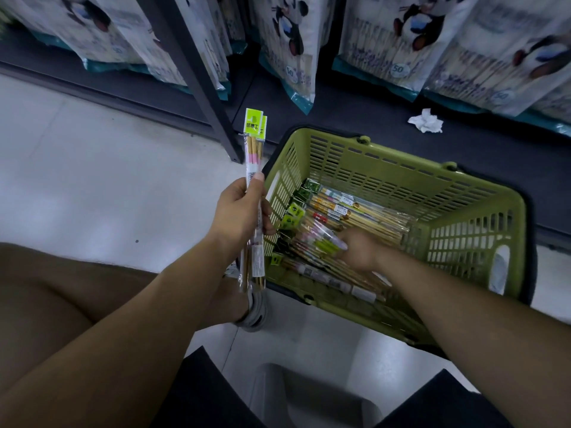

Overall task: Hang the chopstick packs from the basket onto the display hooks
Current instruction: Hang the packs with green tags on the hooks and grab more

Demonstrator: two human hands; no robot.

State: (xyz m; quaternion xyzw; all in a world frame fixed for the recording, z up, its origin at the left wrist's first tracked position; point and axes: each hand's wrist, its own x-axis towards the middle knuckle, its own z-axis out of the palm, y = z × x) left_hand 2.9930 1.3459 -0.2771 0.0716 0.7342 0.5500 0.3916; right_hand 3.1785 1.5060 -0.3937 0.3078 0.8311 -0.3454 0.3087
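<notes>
Pale shop floor (92,180) carries the green basket (401,162), its loose packs (355,211) lying headers-leftward under the right grip (360,250) — too blurred to tell if it has closed on one — while the left grip (239,211) clamps a held bundle (255,140) upright just outside the rim.

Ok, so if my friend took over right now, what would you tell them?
Left hand grips a bunch of packs upright beside the green basket.
Right hand is inside the basket, apparently pinching one blurred pack.
Many more packs lie in the basket.
Hooks are out of view; all packs seen are yet to be hung.
</notes>
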